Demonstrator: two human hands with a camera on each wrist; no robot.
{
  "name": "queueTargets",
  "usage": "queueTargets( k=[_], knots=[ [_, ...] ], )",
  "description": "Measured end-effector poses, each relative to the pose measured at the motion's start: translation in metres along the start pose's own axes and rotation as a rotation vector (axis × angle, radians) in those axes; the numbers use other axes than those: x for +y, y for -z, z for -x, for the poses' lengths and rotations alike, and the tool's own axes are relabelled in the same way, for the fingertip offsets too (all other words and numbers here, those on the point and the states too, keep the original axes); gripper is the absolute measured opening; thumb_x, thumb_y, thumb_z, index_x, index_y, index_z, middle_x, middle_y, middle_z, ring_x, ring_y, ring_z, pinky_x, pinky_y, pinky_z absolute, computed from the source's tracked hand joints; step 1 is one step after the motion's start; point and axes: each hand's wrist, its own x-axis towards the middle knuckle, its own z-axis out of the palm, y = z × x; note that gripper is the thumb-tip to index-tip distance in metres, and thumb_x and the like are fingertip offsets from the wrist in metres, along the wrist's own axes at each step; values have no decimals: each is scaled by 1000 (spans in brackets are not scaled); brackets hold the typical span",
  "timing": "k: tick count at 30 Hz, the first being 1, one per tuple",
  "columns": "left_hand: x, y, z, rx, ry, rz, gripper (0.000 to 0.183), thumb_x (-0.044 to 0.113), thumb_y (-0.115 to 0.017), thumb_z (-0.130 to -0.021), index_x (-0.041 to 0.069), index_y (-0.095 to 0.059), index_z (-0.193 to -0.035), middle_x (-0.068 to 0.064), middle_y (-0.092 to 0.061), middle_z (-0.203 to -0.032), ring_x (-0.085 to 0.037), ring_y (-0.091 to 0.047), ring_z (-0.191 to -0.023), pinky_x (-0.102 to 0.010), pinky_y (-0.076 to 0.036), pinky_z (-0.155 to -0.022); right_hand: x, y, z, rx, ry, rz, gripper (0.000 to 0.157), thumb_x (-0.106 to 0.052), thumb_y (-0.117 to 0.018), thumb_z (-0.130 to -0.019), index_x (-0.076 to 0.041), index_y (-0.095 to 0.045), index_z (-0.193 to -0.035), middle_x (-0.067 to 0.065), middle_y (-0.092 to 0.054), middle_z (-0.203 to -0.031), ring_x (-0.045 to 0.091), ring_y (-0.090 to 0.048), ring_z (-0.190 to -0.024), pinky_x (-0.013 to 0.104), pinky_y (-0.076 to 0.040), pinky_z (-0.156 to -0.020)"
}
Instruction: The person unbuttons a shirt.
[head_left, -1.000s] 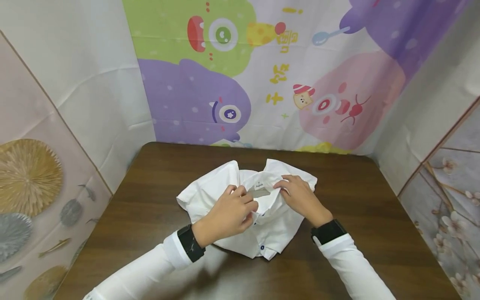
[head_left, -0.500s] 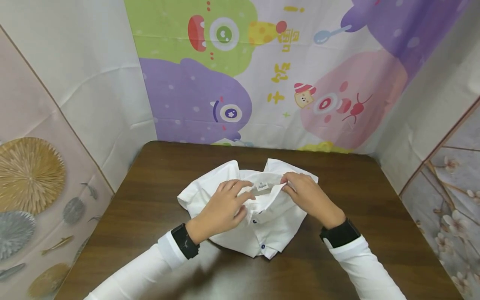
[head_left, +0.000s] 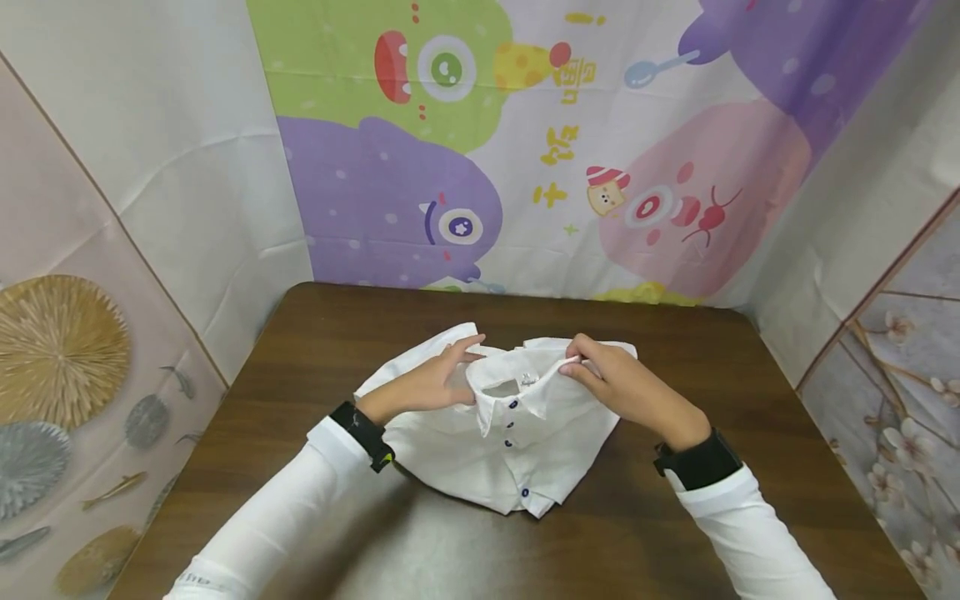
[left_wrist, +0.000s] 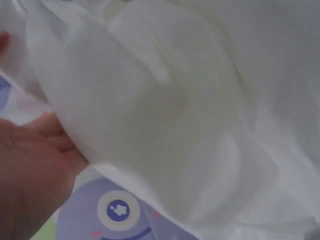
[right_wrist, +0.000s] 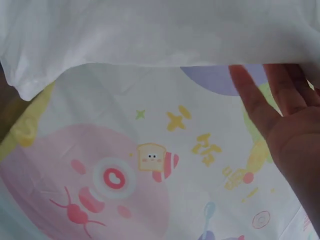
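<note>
Across the collar (head_left: 535,403) of the white shirt (head_left: 457,467), your right hand (head_left: 628,383) pinches the right edge; your left hand (head_left: 429,383), thumb and fingers apart, touches the left side.

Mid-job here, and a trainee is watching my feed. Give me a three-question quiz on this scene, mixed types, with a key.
1. Which part of the shirt does the right hand pinch in the head view?
A) hem
B) collar
C) sleeve

2. True or false: the buttons are dark blue.

3. Fill the gap: the shirt lies on a dark brown ____.

Key:
1. B
2. True
3. table
</note>
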Motion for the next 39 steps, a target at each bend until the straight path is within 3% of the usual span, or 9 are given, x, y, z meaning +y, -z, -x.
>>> queueTargets(
  k=[8,15,18,22,26,30,33,36,39],
  knots=[
    [-2,11,-4,-124,202,251,64,23,-73,-77,12,-40,-130,-16,-53,-127,-26,-51,-119,-40,-41,-95,2,5,2,44,-25,-107,15,-24,-58,-91,-13,-48,-88,-5,-41,-72,12,-45,-71,25,-37,-63],
    [3,19,-5,-69,128,87,32,21,-78,-71,9,-66,-99,3,-63,-84,-11,-52,-80,-28,-44,-72,6,5,1,47,4,-154,17,-23,-58,-92,-14,-46,-85,-6,-38,-70,8,-40,-64,22,-34,-57],
    [9,26,-4,-19,113,23,23,21,-78,-71,9,-67,-88,5,-62,-74,-10,-55,-76,-31,-41,-94,6,5,1,61,-5,-133,18,-23,-59,-91,-13,-45,-83,-6,-38,-68,7,-39,-61,21,-33,-55],
    [19,35,-4,63,31,-23,24,17,-75,-73,5,-65,-92,-4,-69,-83,-19,-65,-93,-44,-5,-116,6,7,2,75,-30,-98,17,-22,-60,-91,-13,-46,-86,-5,-40,-67,8,-42,-62,21,-34,-54],
    [27,42,-3,124,-94,-54,19,13,-69,-78,4,-59,-91,-2,-63,-75,-17,-62,-79,-40,-11,-116,6,8,2,89,-29,-103,18,-21,-62,-89,-12,-46,-92,-4,-43,-68,8,-44,-63,21,-36,-55],
    [33,46,-2,182,-160,-117,18,13,-67,-80,10,-49,-81,4,-43,-63,-10,-44,-60,-25,-45,-83,5,8,1,70,-36,-122,32,-23,-65,-87,-12,-46,-110,-4,-39,-64,6,-38,-57,22,-34,-53],
    [38,49,0,207,-181,-141,19,13,-66,-82,12,-48,-82,5,-39,-65,-8,-42,-61,-23,-35,-56,5,7,1,19,-90,-104,57,-30,-69,-83,-13,-41,-130,-4,-36,-59,7,-36,-54,24,-34,-53],
    [42,50,1,217,-206,-185,15,14,-64,-85,13,-49,-88,4,-39,-67,-9,-43,-62,-22,-34,-56,4,6,2,-58,-144,-66,72,-39,-70,-80,-11,-38,-138,-3,-45,-63,8,-43,-59,25,-39,-58],
    [45,51,2,247,-228,-270,12,17,-61,-88,14,-51,-93,4,-42,-69,-9,-44,-63,-23,-35,-57,4,5,3,-169,-187,-63,66,-45,-68,-80,-9,-48,-130,-1,-54,-67,9,-49,-58,27,-44,-56]
  ],
)
